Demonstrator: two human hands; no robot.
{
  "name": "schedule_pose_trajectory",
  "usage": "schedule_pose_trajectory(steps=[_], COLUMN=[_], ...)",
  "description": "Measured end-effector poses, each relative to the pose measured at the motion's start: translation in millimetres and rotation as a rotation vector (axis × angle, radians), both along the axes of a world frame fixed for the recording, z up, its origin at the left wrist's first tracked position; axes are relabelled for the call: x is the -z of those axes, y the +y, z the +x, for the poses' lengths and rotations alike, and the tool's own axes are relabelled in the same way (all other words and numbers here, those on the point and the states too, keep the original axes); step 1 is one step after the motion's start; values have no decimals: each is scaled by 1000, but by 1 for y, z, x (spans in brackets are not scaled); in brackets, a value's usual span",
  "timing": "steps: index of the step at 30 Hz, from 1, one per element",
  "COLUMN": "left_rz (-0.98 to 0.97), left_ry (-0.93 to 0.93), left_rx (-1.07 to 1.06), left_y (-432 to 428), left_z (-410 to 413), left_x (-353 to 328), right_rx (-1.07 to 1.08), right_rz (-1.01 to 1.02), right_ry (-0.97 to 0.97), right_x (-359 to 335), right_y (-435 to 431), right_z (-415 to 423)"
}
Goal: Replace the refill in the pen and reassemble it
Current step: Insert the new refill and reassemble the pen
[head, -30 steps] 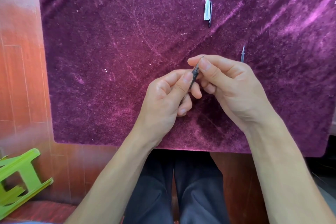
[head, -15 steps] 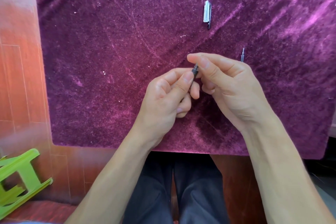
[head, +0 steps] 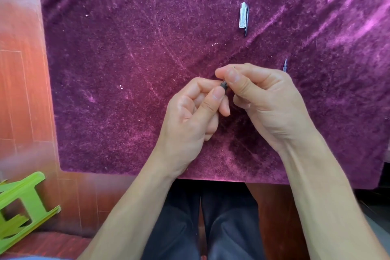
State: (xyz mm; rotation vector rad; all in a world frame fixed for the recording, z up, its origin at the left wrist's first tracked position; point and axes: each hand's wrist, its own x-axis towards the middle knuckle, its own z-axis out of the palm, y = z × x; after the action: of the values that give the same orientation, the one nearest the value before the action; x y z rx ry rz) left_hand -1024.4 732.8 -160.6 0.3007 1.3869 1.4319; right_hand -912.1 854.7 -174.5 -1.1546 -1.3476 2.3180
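Left hand [head: 190,116] & right hand [head: 259,99] are raised together over the table [head: 126,69]. Dark pen [head: 224,85] is pinched by both grips, mostly hidden betw. fingertips. Cap [head: 243,16] is laid farther back.

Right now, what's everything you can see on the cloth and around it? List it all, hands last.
Velvet cloth: one, purple, covering the table.
Pen cap: one, clear with a dark clip, lying on the cloth beyond the hands.
Loose refill: one, thin, clear-tipped, on the cloth behind the right hand, mostly hidden.
Pen part: one, dark, pinched between both hands; only a short piece shows.
Stool: one, green plastic, on the floor at lower left.
Floor: reddish wood.
Trousers: dark, below the table edge.
Left hand: closed on the pen part.
Right hand: closed on the pen part.
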Motion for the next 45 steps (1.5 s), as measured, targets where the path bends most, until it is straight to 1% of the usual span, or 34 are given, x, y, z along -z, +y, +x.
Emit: schedule_pose_trajectory(steps=[3,5,7,10,12,15,17,19,21,27,31,34,37,39,41,43,45], left_rz=[-16,-21,-44,-87,-118,-153,-159,-160,-161,-150,-172,-169,-143,-113,-108,-125,-148], left_ry=[189,252,250,150,110,105,104,102,100,98,78,9,3,18,18,38,60], left_rx=[-9,-40,-86,-131,-135,-131,-127,-128,-128,-131,-148,-166,-135,-96,-68,-49,-39], left_y=[1,2,3,4,4,4,5,7,8,9,9,9,8,7,6,5,3], left_z=[-1,1,4,8,6,0,-4,-7,-10,-16,-17,-18,-19,-20,-20,-20,-19], left_x=[0,-1,0,1,2,5,7,8,9,10,11,11,8,6,4,3,3], right_rx=[30,35,27,-18,20,85,83,57,12,-87,-98,-85,-87,-59,28,129,197], right_rz=[15,23,19,96,230,543,700,788,825,789,762,761,773,767,714,602,484], right_ry=[-36,-69,-83,-104,-146,-366,-481,-548,-606,-719,-761,-785,-780,-736,-622,-455,-338], right_x=[1,1,-1,-5,-9,-7,-5,-5,-4,-3,-3,-4,-3,-4,-7,-13,-19], right_y=[-1,-2,-1,10,26,53,66,75,81,86,83,79,77,76,76,71,63], right_z=[-3,-6,-10,-15,-21,-32,-42,-53,-62,-74,-75,-77,-76,-72,-67,-59,-50])
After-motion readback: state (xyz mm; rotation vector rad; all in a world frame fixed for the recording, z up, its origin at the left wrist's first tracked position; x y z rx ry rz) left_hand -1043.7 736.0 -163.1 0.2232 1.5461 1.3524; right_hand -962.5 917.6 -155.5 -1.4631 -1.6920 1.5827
